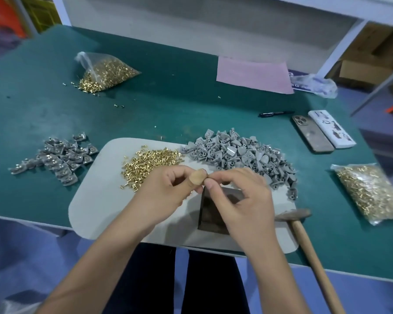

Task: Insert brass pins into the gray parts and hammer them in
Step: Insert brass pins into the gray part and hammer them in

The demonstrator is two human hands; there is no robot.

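Note:
My left hand [168, 189], with tape on its thumb, and my right hand [238, 196] meet fingertip to fingertip above a dark block [213, 211] on the gray mat [95, 200]. Both pinch something small where they touch. It looks like a brass pin in the left and a gray part in the right, though the fingers hide most of it. Loose brass pins [150, 164] lie just beyond my left hand. The heap of gray parts [236, 152] lies beyond my right. The wooden-handled hammer [304, 230] rests on the table to the right of the mat.
A pile of gray parts with metal in them [57, 157] lies left of the mat. Bags of brass pins sit at the far left [104, 73] and right [370, 189]. Two phones [322, 134], a pen [275, 113], a pink sheet [252, 74] and a plastic bag [313, 83] lie at the back right.

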